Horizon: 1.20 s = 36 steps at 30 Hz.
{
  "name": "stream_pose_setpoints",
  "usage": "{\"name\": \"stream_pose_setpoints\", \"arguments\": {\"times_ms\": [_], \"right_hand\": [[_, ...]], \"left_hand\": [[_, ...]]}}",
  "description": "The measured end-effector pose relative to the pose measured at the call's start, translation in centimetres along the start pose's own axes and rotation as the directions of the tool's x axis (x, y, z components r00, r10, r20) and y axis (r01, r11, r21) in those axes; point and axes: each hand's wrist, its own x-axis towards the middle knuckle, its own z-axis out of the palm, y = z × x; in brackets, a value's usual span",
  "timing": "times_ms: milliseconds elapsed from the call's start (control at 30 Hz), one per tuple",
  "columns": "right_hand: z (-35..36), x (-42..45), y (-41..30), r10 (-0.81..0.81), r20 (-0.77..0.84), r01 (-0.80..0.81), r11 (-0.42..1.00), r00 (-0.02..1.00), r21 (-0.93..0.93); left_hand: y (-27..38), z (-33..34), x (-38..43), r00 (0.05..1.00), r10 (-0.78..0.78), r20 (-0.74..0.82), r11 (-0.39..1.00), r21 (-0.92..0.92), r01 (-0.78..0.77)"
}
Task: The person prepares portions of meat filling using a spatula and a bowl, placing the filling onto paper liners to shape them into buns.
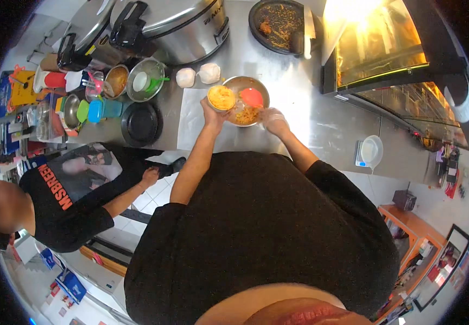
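Note:
My left hand (215, 115) holds a small round bowl (220, 109) heaped with yellow-orange food (221, 96), probably rice, above the left rim of a steel mixing bowl (266, 90). Inside the steel bowl lie more orange-yellow food (247, 116) and a red rounded utensil (252, 97), like a rice paddle. My right hand (276, 121), in a clear plastic glove, is at the steel bowl's lower right rim. Its fingertips are hard to make out, so whether they grip the rim or food is unclear. Under my left hand a white sheet (189, 120) covers part of the steel counter.
Two white wrapped balls (197, 75) sit behind the bowl. Large steel cookers (181, 32) and a black pan (255, 28) stand farther back. A lit display case (381, 61) and a small scale (358, 153) are right. Left are black plates (140, 124) and a person (67, 195).

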Motion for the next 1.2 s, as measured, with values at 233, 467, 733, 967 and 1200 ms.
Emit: {"name": "stream_pose_setpoints", "arguments": {"times_ms": [233, 467, 733, 967, 1200], "right_hand": [[-8.8, 2.4, -6.9, 0.003, -0.448, 0.066, 0.988, 0.894, 0.139], [-7.8, 2.0, -10.6, -0.065, 0.368, -0.265, -0.808, 0.927, 0.526], [-8.0, -2.9, -5.4, 0.264, 0.372, -0.013, -0.8, 0.89, 0.6], [-7.0, -4.4, -5.0, 0.234, 0.328, -0.043, -0.752, 0.915, 0.657], [-4.7, -3.7, -5.9, 0.044, 0.362, -0.184, -0.799, 0.931, 0.572]], "left_hand": [[1.2, 4.1, -4.0, 0.988, 0.023, 0.154, 0.988, -0.157, 0.001], [-1.7, 3.4, -3.1, 0.806, 0.58, -0.122, 0.628, 0.698, -0.345], [-5.4, 2.1, -3.0, 0.964, -0.266, 0.014, 0.925, -0.278, 0.259], [-6.4, 0.0, 2.1, 0.995, 0.038, -0.088, 0.97, 0.245, -0.016], [-4.3, -13.1, -6.2, 0.857, 0.485, 0.173, -0.31, 0.951, -0.016]]}}
